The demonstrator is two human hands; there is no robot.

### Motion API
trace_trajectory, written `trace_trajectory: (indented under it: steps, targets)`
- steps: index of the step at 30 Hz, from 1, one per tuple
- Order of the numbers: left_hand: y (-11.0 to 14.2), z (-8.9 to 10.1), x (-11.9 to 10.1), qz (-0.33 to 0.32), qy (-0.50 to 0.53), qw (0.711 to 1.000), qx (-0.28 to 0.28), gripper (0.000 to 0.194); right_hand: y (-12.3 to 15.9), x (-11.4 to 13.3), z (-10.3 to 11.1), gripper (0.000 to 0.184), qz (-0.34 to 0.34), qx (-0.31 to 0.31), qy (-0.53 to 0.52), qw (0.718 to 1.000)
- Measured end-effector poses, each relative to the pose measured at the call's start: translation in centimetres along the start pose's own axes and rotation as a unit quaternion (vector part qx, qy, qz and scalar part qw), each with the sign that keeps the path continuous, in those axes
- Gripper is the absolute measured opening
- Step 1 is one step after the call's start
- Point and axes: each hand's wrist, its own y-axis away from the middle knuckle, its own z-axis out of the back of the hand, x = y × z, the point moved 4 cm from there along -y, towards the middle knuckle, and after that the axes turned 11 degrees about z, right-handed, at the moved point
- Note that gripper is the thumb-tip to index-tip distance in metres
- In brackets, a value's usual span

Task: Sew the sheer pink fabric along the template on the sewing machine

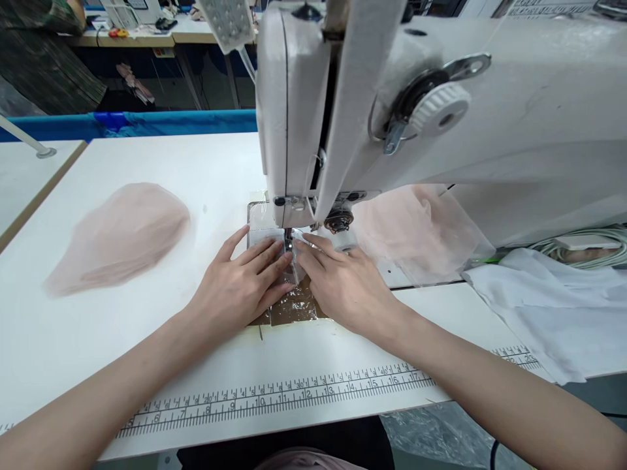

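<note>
A white sewing machine (304, 117) stands over the table, its presser foot (288, 240) down between my hands. Just left of the foot, my left hand (240, 281) lies flat, fingers spread, fingertips on a small piece of thin, pale, see-through fabric (297, 271). My right hand (345, 281) rests close on the other side, its fingers stretched toward the foot and touching the same area. The right thumb is hidden. Under both hands is the machine's bed plate, with shiny brown tape (294, 305) along its near edge.
Sheer pink fabric (122, 238) lies on the white table (220, 176) at left. More pink fabric (416, 228) sits beneath the machine arm. White cloth (553, 307) hangs over the right edge, near a coiled cord (588, 245). A printed ruler (274, 395) runs along the front. Another person's arm (73, 13) shows far left.
</note>
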Motion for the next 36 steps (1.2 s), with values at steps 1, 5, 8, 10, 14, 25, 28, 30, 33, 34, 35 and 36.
trace_trajectory:
  steps: [1,5,8,10,14,25,28,30,33,34,35,36]
  targets:
    - [0.0,0.0,0.0,0.001,-0.001,1.0,0.002,0.038,0.0,0.0,0.0,0.035,0.0,0.001,0.0,1.0]
    - [0.0,0.0,0.0,0.001,-0.003,1.0,0.005,0.04,0.0,0.0,-0.1,0.034,0.0,0.004,0.004,1.0]
    - [0.1,0.0,0.0,0.005,0.004,1.0,0.003,0.039,-0.1,0.0,-0.1,0.034,-0.002,0.012,0.006,1.0]
    - [0.1,0.0,0.0,0.007,0.006,1.0,0.0,0.039,-0.1,0.0,-0.1,0.038,-0.003,0.015,0.01,1.0]
    - [0.3,0.1,0.0,-0.005,0.006,1.0,-0.003,0.042,-0.1,0.1,-0.1,0.043,-0.001,0.016,0.014,1.0]
    - [0.7,1.6,-0.1,-0.091,0.017,0.991,-0.095,0.018,-0.1,0.0,0.7,0.026,0.042,-0.073,-0.003,0.996]
    - [0.6,1.9,-0.3,-0.086,0.014,0.99,-0.11,0.017,-0.2,0.2,0.6,0.027,0.047,-0.079,0.002,0.996]
    - [0.7,2.0,-0.5,-0.089,0.016,0.989,-0.115,0.016,-0.2,0.3,0.7,0.027,0.05,-0.09,0.01,0.995]
    - [0.6,2.1,-0.6,-0.066,0.026,0.991,-0.11,0.013,-0.3,0.3,1.1,0.025,0.056,-0.123,0.021,0.991]
    - [0.5,2.0,-0.5,-0.041,0.03,0.994,-0.099,0.014,-0.3,0.2,1.3,0.024,0.055,-0.133,0.022,0.989]
    - [0.3,1.9,-0.3,-0.01,0.034,0.996,-0.081,0.018,-0.3,0.1,1.4,0.024,0.051,-0.141,0.021,0.989]
    - [0.1,1.7,-0.1,0.022,0.041,0.997,-0.057,0.023,-0.4,-0.2,1.4,0.024,0.042,-0.147,0.016,0.988]
